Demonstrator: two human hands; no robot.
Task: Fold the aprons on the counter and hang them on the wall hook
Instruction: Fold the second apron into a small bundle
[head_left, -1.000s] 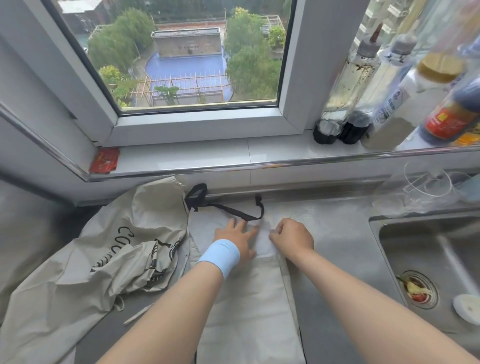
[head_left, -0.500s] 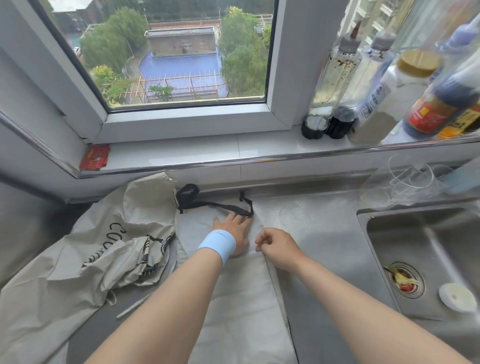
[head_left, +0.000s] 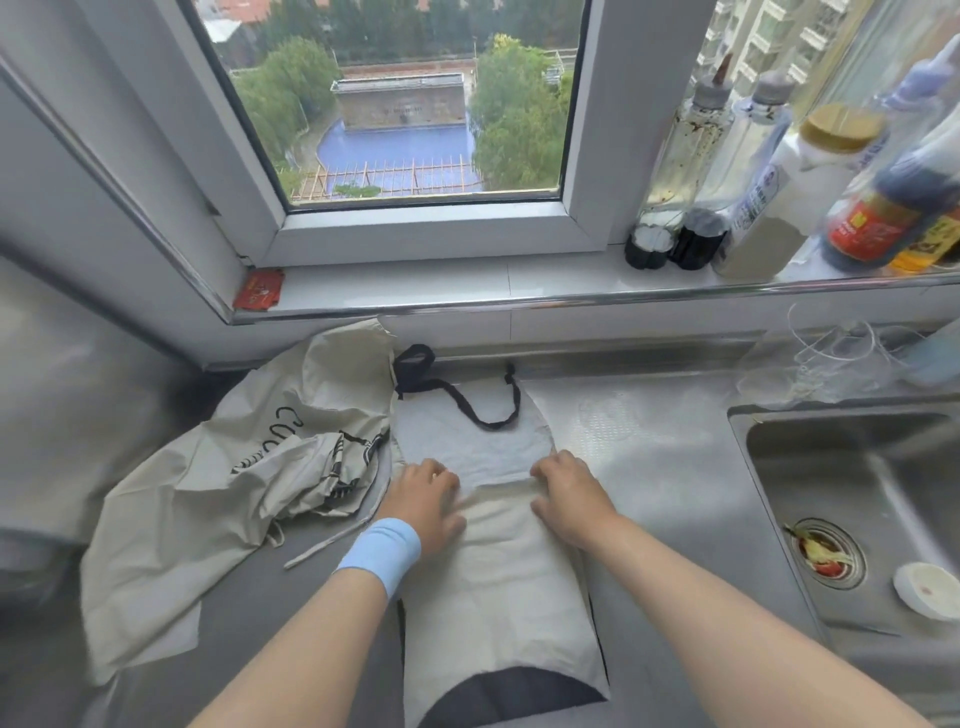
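Observation:
A beige apron (head_left: 483, 447), folded into a narrow strip, lies lengthwise on the steel counter (head_left: 649, 467) in front of me. Its black neck strap (head_left: 475, 410) loops at the far end, by the wall. A cross edge of a beige upper layer runs over the strip's middle. My left hand (head_left: 423, 501), with a blue wristband, grips the left end of that edge. My right hand (head_left: 569, 493) pinches its right end with curled fingers. A second apron (head_left: 218, 509) with black lettering lies crumpled to the left.
A sink (head_left: 857, 499) with a food-filled drain and a small white lid is at the right. Several sauce and oil bottles (head_left: 737, 171) stand on the window sill, and a red packet (head_left: 258, 288) lies at its left end. A clear plastic bag (head_left: 821, 364) sits behind the sink.
Both hands have moved from near the black strap back toward me to the middle of the strip. A beige layer now covers the strip's near half, its edge between my hands.

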